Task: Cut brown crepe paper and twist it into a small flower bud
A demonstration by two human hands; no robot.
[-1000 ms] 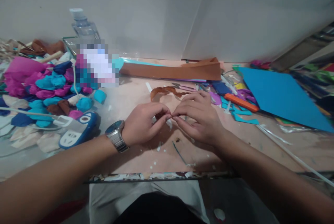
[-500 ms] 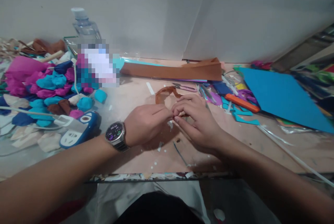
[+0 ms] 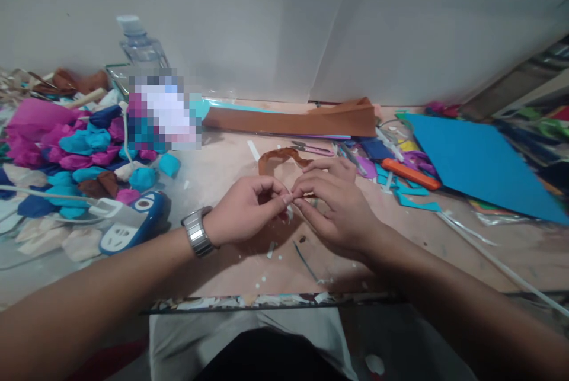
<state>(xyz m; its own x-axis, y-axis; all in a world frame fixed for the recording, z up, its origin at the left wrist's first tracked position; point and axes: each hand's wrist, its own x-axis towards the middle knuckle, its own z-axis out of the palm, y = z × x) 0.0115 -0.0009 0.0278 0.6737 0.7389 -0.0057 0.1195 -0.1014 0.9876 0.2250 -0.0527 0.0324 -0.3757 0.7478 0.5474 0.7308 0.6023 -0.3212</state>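
Observation:
A narrow, crinkled brown strip, like crepe paper (image 3: 268,162), curls in a loop on the table behind my fingers, and its near end runs into my right hand (image 3: 340,206). My right thumb and fingers are closed on that end. Thumb and forefinger of my left hand (image 3: 249,209) pinch at the same spot, their tips touching the right fingertips. Whatever tiny bit lies between the tips is hidden. A watch (image 3: 198,233) with a metal band is on my left wrist.
A folded brown sheet (image 3: 288,122) lies along the back. Pink-handled snips (image 3: 313,149), an orange cutter (image 3: 411,174) and a blue sheet (image 3: 484,165) are to the right. Coloured paper puffs (image 3: 84,141), a power strip (image 3: 133,224) and a bottle (image 3: 140,43) stand left.
My left hand has rolled over, so the watch face has turned out of sight and its band shows. The left thumb and forefinger have bowed apart above their pinch. The brown loop has shifted slightly left.

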